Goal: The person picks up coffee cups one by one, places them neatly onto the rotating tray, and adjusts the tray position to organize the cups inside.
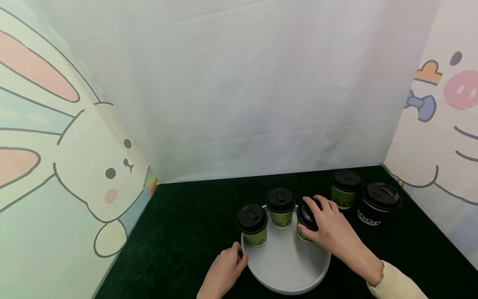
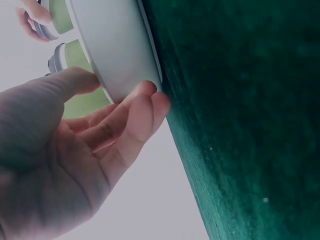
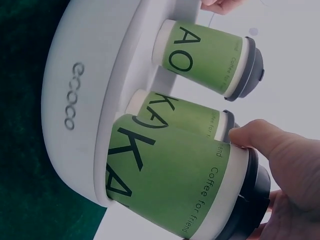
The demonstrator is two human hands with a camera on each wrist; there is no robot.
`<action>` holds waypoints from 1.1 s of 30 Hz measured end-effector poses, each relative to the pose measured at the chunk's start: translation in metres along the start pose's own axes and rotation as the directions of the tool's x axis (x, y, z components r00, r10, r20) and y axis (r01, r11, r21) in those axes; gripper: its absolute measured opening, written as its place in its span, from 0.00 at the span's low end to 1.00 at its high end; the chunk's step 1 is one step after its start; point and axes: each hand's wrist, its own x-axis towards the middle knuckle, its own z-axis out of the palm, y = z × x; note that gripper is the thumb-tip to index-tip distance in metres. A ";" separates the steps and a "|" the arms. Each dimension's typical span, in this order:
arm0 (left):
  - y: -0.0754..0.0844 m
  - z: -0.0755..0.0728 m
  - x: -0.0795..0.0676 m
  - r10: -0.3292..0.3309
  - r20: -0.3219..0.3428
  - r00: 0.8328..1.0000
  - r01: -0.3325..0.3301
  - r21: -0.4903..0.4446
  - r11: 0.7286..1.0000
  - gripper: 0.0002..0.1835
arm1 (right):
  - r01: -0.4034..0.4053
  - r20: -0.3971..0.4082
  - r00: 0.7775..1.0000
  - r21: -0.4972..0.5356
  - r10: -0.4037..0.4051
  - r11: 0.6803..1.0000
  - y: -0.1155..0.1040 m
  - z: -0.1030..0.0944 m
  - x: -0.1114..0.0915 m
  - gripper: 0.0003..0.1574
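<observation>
My right hand point(image 1: 332, 230) grips a green paper coffee cup point(image 3: 170, 175) from above, with thumb and fingers around its black lid point(image 3: 250, 195). That cup is upright over the right part of a round white tray point(image 1: 285, 270); I cannot tell whether its base touches the tray. My left hand point(image 1: 225, 268) holds the tray's left edge, thumb at the rim and fingers against the outer wall point(image 2: 122, 50). Two more lidded green cups stand on the tray, a left cup point(image 1: 254, 236) and a back cup point(image 1: 281, 218).
Right of the tray, another green cup point(image 1: 342, 197) and a larger black cup point(image 1: 367, 211), both lidded, stand on the dark green cloth point(image 1: 179, 232). A white curtain point(image 1: 242, 91) hangs behind; cartoon-printed panels stand at both sides.
</observation>
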 end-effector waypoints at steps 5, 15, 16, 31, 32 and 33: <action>0.004 0.001 -0.004 -0.026 0.015 1.000 0.026 -0.002 1.000 0.10 | 0.011 -0.013 1.000 -0.009 -0.011 1.000 0.000 0.005 0.006 0.46; 0.005 0.002 -0.008 -0.040 0.032 0.999 0.040 0.000 0.999 0.11 | 0.057 -0.066 0.996 -0.002 -0.057 0.998 0.003 0.015 0.012 0.47; 0.005 0.002 -0.008 -0.041 0.033 0.999 0.041 0.002 0.999 0.11 | 0.055 -0.065 0.996 -0.004 -0.055 0.998 0.003 0.015 0.012 0.48; 0.012 0.001 -0.015 -0.045 0.064 0.997 0.043 0.033 0.999 0.12 | -0.111 -0.021 0.993 0.090 0.113 0.990 0.028 -0.023 0.008 0.48; 0.012 0.001 -0.016 -0.047 0.064 0.997 0.045 0.033 0.998 0.12 | -0.117 -0.061 0.991 0.085 0.123 0.989 0.033 -0.025 0.007 0.45; 0.012 0.000 -0.016 -0.047 0.064 0.997 0.045 0.032 0.998 0.12 | -0.122 -0.107 0.986 0.080 0.130 0.989 0.040 -0.028 0.007 0.41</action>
